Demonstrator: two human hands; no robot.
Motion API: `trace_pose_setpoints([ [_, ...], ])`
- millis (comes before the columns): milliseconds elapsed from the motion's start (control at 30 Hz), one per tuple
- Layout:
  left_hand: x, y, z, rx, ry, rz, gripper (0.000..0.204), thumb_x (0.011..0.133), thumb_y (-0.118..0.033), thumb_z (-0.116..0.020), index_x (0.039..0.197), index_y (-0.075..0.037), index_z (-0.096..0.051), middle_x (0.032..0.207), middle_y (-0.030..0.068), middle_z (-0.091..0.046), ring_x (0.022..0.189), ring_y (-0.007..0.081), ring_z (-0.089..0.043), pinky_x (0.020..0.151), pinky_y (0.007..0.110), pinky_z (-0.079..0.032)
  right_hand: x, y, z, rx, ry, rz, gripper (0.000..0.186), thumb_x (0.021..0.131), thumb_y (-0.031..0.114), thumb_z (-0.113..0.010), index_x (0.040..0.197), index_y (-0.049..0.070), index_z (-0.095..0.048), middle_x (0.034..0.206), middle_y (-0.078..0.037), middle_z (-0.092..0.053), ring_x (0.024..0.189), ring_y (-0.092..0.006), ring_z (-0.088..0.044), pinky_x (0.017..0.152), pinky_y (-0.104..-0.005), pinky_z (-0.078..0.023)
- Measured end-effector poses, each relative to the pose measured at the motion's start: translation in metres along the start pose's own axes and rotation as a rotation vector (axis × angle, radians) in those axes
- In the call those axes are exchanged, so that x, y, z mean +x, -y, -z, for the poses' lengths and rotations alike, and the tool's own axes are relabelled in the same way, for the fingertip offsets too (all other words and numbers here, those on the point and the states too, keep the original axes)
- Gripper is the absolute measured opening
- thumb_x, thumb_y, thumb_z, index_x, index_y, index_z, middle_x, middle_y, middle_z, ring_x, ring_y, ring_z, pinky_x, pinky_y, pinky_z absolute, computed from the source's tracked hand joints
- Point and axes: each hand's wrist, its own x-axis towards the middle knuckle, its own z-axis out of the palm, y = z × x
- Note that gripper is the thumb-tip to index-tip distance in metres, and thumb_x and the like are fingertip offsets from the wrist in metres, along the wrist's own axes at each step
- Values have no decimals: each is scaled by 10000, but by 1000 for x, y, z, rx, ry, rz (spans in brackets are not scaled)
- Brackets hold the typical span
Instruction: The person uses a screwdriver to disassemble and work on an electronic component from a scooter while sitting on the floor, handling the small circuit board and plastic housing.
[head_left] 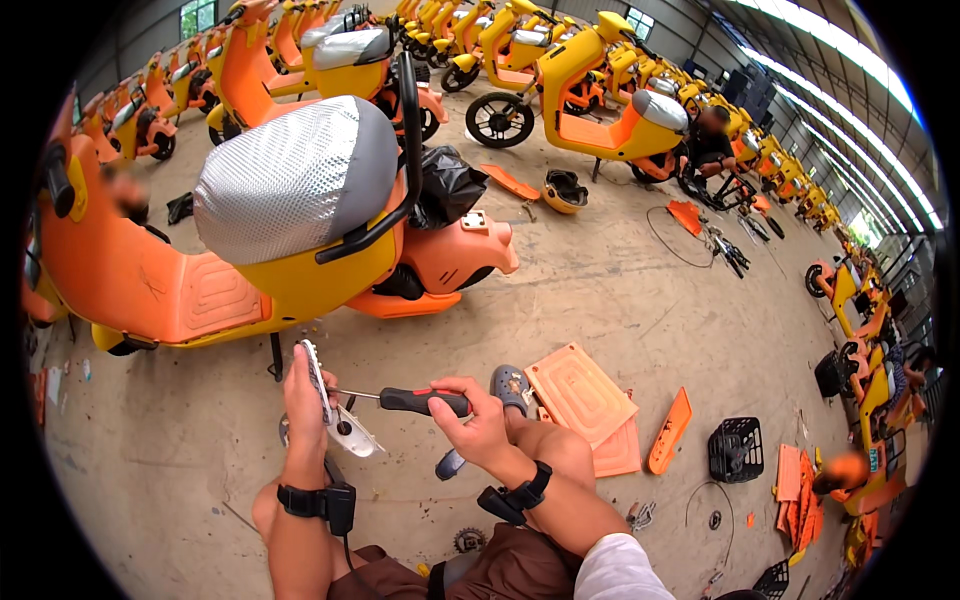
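Note:
In my left hand [303, 402] is a thin part with a white studded edge, its fingers closed round it and mostly hidden. A white bracket-like plate [352, 432] with a dark round hole hangs just below; whether the two pieces are joined, I cannot tell. My right hand [472, 420] is wrapped round the black and red handle of a screwdriver [405, 400]. Its shaft points left, and the tip reaches the part beside my left fingers. Ahead stands an orange and yellow scooter [300, 270] with a silver cover [290, 180] over its seat.
Orange floor panels [582, 395], a long orange strip [670, 430] and a black basket [736, 449] lie to my right. Farther off are a yellow helmet [565, 191] and loose cables [680, 240]. A crouching person [712, 150] works at the back right; rows of scooters fill the far side.

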Motion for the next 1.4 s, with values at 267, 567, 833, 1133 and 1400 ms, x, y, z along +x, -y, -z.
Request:
trace_pose_setpoints([
  [267,7,11,22,-65,2,61,538,975,-572,-436,723,-102,-504,567,54,-524,429,117,-435,432,245,-365,0,10,-10,-66,-45,3,236,849,151,-717,1043,32,-654,815,-92,-693,675,-133,-658,615,-258,-509],
  [567,4,-1,26,-505,228,346,506,980,-559,-420,754,-114,-501,602,43,-475,394,137,-382,400,283,-303,-3,1,-6,150,-135,-22,178,938,140,-572,1047,2,-595,741,-62,-633,515,-68,-537,464,-193,-428],
  [833,3,-6,23,-571,316,412,517,997,-541,-364,750,-112,-514,582,38,-455,387,128,-361,393,272,-297,-2,0,-2,293,-113,-119,173,936,141,-582,1040,6,-612,762,-62,-633,537,-76,-566,473,-195,-443],
  [1133,1,-8,26,-563,401,406,492,1024,-447,-280,764,-95,-504,525,16,-403,422,130,-356,405,281,-312,0,-6,-6,339,-88,-122,176,948,144,-565,1040,-1,-601,806,-102,-659,529,-90,-562,461,-203,-441],
  [1400,2,-8,25,-608,419,408,493,1022,-441,-294,738,-92,-496,508,7,-373,412,134,-345,392,272,-305,-1,-13,-5,321,-49,-87,214,983,192,-518,1056,-7,-552,805,-126,-674,490,-92,-513,429,-213,-392],
])
